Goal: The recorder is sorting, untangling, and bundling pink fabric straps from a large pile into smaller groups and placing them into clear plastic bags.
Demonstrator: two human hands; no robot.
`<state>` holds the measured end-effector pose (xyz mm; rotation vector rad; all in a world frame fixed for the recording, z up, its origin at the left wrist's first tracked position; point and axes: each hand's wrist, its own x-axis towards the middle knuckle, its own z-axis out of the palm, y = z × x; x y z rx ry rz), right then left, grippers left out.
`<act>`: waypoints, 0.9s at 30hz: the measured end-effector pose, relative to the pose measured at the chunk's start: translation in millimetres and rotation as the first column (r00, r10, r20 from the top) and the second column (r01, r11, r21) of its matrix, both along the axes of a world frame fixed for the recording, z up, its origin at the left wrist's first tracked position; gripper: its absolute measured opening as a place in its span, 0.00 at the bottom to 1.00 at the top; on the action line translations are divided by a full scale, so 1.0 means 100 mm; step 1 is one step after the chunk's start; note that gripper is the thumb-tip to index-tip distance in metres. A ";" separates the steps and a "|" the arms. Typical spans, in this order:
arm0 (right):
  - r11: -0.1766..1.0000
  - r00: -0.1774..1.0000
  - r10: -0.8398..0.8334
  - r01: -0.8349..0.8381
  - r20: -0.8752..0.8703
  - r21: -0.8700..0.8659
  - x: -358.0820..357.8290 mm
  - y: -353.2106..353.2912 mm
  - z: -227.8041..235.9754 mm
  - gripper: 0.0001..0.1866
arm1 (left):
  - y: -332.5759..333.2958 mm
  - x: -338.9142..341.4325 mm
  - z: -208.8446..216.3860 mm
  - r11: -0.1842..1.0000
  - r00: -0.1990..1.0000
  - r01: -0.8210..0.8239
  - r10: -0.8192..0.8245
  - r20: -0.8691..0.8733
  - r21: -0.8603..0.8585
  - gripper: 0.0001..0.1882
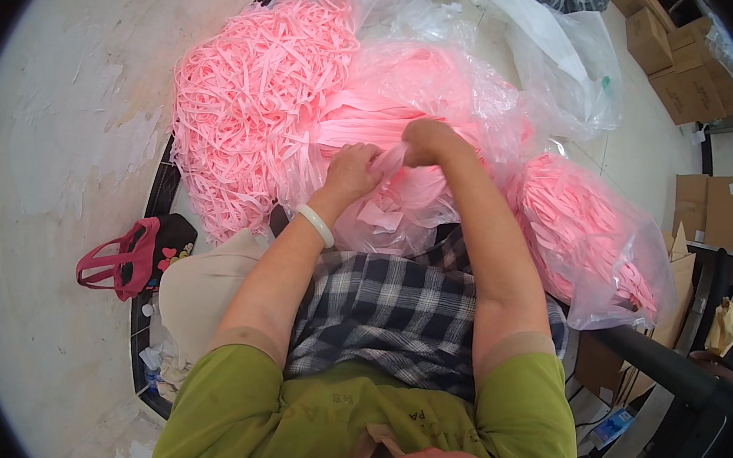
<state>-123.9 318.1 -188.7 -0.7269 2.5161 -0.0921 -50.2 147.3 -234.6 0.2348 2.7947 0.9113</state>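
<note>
My left hand (pixel 353 174), below a white bangle (pixel 315 225), is closed with its fingertips on a pale pink strip (pixel 389 158). Just right of it, my right hand (pixel 426 143) curls over the other end of the same strip; its fingertips are partly hidden behind the hand. Beneath both hands lies an open clear plastic bag (pixel 422 238) of pink fabric strips. Straight, flat strips (pixel 362 128) run side by side just beyond my hands. To the left rises a big tangled heap of loose pink strips (pixel 261 89).
At the right leans another clear bag of bundled pink strips (pixel 579 235). Farther off are empty-looking plastic bags (pixel 564 67) and cardboard boxes (pixel 689 74). A black chair armrest (pixel 659 368) is beside my right arm. A black and pink handbag (pixel 142 257) stands at the left.
</note>
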 end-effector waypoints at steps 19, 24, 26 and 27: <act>0.426 0.967 -0.141 0.251 0.211 -0.869 0.67 0.09 1.80 0.14 | -0.52 0.24 2.39 0.955 0.924 0.233 -0.158 -0.349 0.184 0.17; 0.486 0.775 -0.510 0.618 0.373 -0.618 0.29 0.62 0.45 0.15 | -0.69 0.18 1.91 0.945 0.983 0.118 -0.067 -0.170 0.306 0.18; 0.728 0.840 -0.528 0.525 0.128 -0.441 0.31 0.77 -0.08 0.16 | -0.66 0.21 1.88 0.938 0.995 0.087 -0.068 -0.067 0.337 0.18; 0.789 0.866 -0.497 0.474 0.046 -0.391 0.35 0.81 -0.27 0.16 | -0.64 0.21 1.92 0.948 0.995 0.092 -0.080 -0.053 0.303 0.19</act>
